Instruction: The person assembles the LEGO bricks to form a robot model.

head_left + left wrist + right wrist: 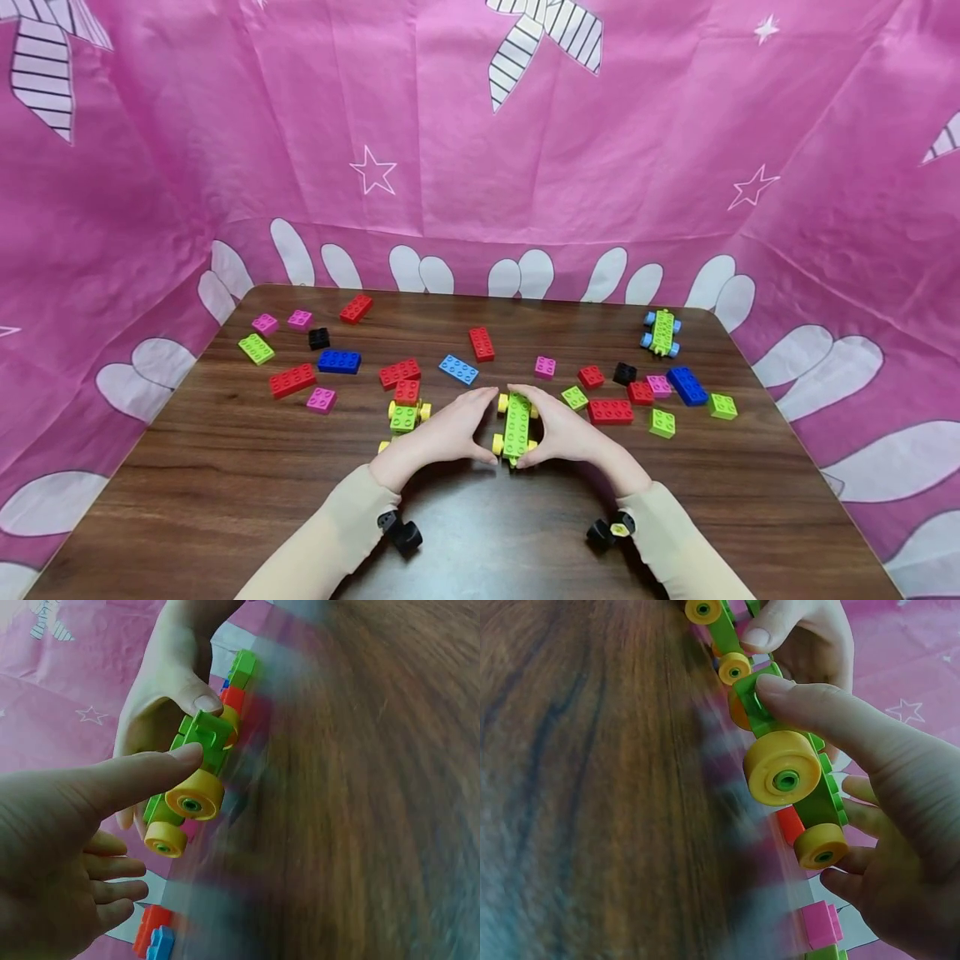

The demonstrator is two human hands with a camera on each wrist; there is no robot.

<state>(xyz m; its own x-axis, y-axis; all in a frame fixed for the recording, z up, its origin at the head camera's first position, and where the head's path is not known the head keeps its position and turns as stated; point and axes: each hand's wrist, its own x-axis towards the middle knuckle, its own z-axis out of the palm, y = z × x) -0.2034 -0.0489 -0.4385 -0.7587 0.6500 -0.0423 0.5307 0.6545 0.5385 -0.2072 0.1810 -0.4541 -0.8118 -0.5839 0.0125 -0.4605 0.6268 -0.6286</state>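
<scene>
A lime-green toy car base (516, 427) with yellow wheels lies lengthwise between the two hands. My right hand (564, 429) holds it from the right, thumb at the near hitch end and fingertips at the far end. On the other side, my left hand (453, 429) curves around the left wheels, its thumb and fingers spread wide apart. In the left wrist view the left thumb (150, 776) overlaps the base, while the other fingers hang loose below. A second green car base (402, 418), also yellow-wheeled, is partly hidden by the left hand and wrist; a red brick (407, 392) sits at its far end.
A green base with blue wheels (663, 333) stands at the back right. Loose bricks lie on both sides, among them a light blue brick (458, 369), a red brick (610, 412) and a dark blue brick (339, 361). Pink cloth (465, 183) surrounds the wooden table (225, 500).
</scene>
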